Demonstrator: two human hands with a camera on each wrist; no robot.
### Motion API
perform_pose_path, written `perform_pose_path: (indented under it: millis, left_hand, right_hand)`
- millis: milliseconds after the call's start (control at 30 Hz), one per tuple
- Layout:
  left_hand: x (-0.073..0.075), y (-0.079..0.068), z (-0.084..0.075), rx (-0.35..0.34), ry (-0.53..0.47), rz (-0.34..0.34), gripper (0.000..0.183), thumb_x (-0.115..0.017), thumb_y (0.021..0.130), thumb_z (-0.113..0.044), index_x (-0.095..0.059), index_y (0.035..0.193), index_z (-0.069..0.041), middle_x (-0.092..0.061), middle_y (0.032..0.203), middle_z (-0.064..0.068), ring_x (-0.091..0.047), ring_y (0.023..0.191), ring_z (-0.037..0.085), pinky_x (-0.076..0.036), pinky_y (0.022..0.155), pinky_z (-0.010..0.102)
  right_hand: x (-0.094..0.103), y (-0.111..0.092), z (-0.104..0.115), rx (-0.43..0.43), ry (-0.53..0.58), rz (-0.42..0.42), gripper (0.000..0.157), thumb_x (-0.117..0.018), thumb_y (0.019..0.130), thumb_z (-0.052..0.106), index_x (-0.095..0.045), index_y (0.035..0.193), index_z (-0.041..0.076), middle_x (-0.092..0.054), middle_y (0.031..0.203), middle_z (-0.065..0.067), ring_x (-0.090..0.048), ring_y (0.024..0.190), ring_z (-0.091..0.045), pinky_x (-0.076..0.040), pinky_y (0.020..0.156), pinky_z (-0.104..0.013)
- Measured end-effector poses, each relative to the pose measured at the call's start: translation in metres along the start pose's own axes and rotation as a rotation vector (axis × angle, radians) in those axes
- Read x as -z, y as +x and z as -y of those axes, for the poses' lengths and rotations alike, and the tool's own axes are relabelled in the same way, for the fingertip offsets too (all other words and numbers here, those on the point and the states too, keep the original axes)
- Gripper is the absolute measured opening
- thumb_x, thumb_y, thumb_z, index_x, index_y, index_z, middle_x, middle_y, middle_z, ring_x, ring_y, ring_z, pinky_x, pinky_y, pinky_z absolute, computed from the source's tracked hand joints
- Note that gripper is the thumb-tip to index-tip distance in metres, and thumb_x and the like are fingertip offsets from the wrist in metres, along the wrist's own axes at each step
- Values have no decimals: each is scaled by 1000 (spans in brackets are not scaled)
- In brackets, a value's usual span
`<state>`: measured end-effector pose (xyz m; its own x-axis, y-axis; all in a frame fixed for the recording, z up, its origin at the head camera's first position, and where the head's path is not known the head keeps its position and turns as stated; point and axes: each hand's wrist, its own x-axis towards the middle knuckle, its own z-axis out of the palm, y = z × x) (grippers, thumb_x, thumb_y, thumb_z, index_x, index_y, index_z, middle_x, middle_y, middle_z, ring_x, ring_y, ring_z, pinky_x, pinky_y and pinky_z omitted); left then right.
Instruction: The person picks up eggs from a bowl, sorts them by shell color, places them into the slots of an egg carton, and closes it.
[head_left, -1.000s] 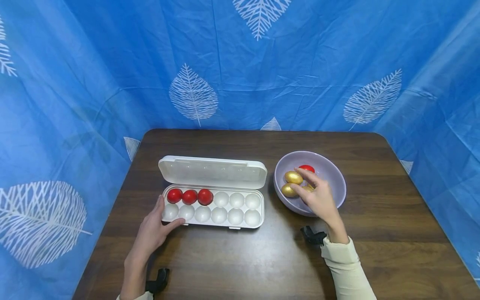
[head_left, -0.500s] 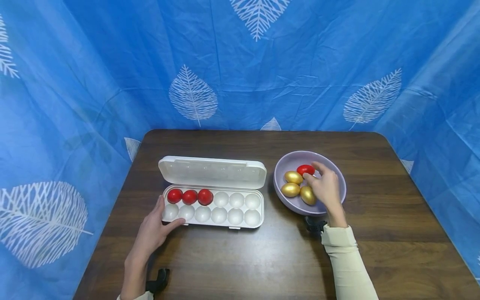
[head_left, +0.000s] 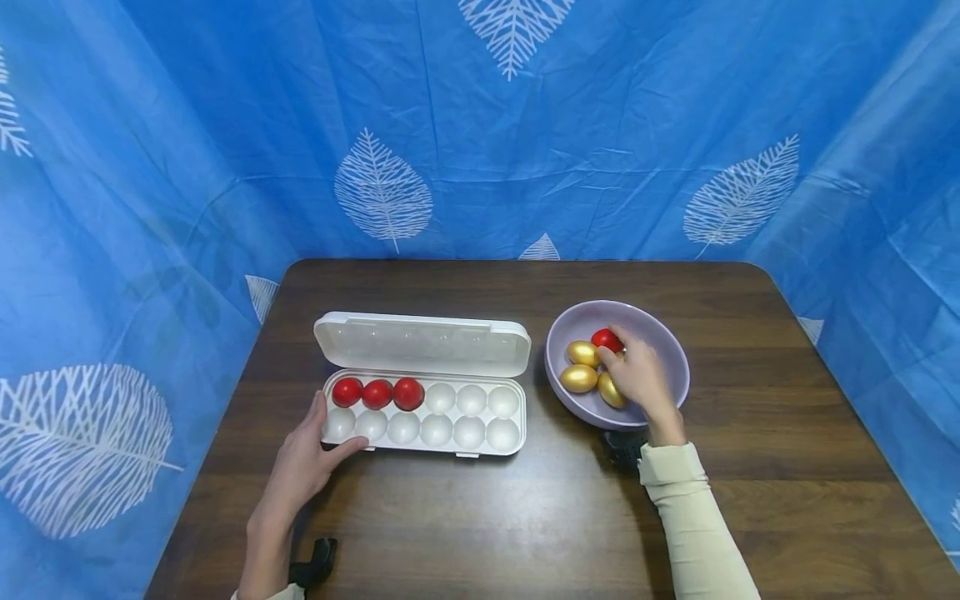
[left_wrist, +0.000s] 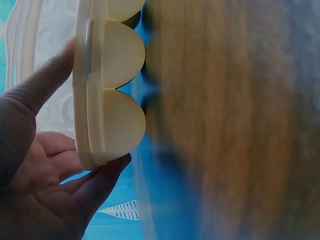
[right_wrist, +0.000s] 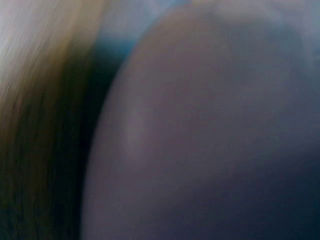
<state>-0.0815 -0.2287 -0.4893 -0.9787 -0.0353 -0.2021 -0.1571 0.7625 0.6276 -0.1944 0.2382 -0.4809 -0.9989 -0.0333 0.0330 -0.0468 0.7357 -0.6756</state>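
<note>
In the head view, my left hand (head_left: 300, 458) holds the left end of a white egg carton (head_left: 420, 450) with its lid raised. The left wrist view shows the thumb (left_wrist: 52, 75) along the carton's front edge and the fingers curled at its end. Three red eggs (head_left: 377, 394) sit at the left of the carton's back row; the other cups hold none. My right hand (head_left: 641, 375) reaches into a lilac bowl (head_left: 562, 333) and pinches a red egg (head_left: 606, 339) between thumb and fingers. Several gold eggs (head_left: 579, 379) lie beside it, one partly hidden by the hand.
The carton's raised lid (head_left: 420, 346) stands behind its cups. Carton and bowl share a dark wooden table (head_left: 465, 517), a narrow gap between them. Blue cloth (head_left: 480, 208) with white leaf prints hangs around the table. The bowl's wall fills most of the blurred right wrist view.
Over the past second, my right hand moved from above the gold eggs to the red egg at the bowl's back, and its fingers closed on that egg. My left hand stayed on the carton.
</note>
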Motion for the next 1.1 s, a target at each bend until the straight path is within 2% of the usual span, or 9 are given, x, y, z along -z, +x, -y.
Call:
perform_pose_path:
  millis: [100,267,600,1100]
  left_hand:
    - [0,0,0,-3,5,-2,113,-78,82,-48,-8,155,5,-11,158,31,-17,142,50,-27,108,62]
    - [-1,0,1,-11,5,-13,113,-78,82,-47,-9,155,5,-12,158,31,-18,142,50,-28,108,62]
    - [-2,1,2,-11,-7,-13,113,-78,82,-47,-8,155,4,-11,158,30,-17,143,50,-28,108,62]
    - [-1,3,1,15,-16,8,113,-77,83,-48,-7,155,4,-9,159,29,-15,143,49,-26,109,62]
  right_hand:
    - [-4,-1,-1,47,-62,-15,46,-58,97,11,-49,139,-6,-60,120,-31,-58,98,-43,-45,97,-60]
    - [-9,-1,0,97,-115,-32,38,-62,94,5,-57,129,-8,-64,111,-28,-59,92,-40,-48,91,-56]
    - [-12,-1,7,31,-183,82,51,-71,90,7,-54,136,-7,-59,128,-29,-56,110,-42,-43,101,-56]
    - [-11,-2,10,57,-191,61,48,-73,88,5,-56,131,-9,-60,124,-30,-57,107,-43,-44,100,-57]
